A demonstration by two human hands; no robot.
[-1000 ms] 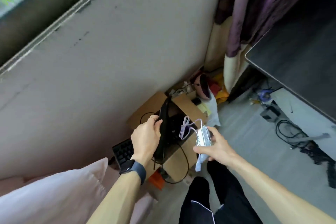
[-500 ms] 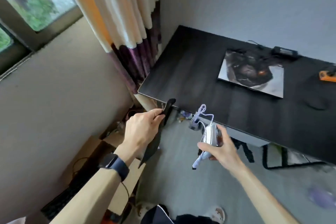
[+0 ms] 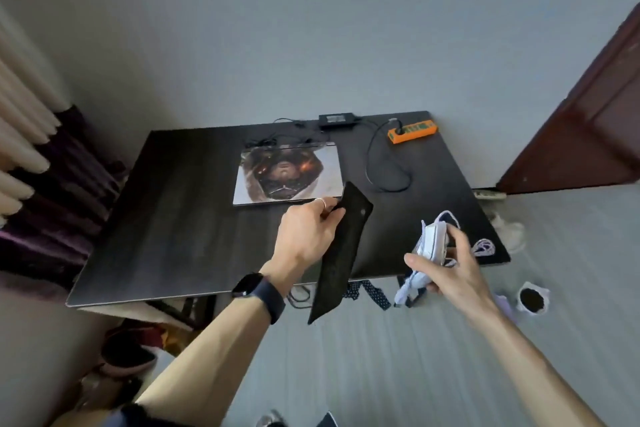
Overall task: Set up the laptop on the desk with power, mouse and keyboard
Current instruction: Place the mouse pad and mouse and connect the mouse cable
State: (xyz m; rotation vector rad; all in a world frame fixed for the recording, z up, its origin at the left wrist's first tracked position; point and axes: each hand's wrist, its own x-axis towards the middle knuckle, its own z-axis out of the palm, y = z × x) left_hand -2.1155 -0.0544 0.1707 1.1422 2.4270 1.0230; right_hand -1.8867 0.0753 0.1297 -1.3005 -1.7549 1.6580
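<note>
Head view. The person has turned from the cardboard box on the floor by the wall, and the table (image 3: 173, 218) now fills the middle of the frame.

- The left hand (image 3: 308, 236), with a watch (image 3: 259, 291) on its wrist, has fingers clenched on the top edge of a flat black pad (image 3: 341, 253). The pad hangs tilted across the table's front edge, its lower end below the tabletop.
- The right hand (image 3: 446, 267), right of centre, has fingers curled around a white mouse (image 3: 434, 239) with its cable bundled. A pale loop of cord (image 3: 483, 248) shows at the table's lower right corner.
- Both items have come from the box to just over the table front. Neither is set down yet.
- The laptop (image 3: 289, 173) lies closed at the table's centre, just above the left hand.
- Behind it sits a black power brick (image 3: 337, 120). An orange power strip (image 3: 412, 130) lies at the table's upper right, with a dark cable looping between them.

Judgement: power looks mostly laid out. The pad and mouse probably go right of the laptop. The keyboard, seen a second ago on the floor beside the box, is now out of frame and likely still to fetch.
</note>
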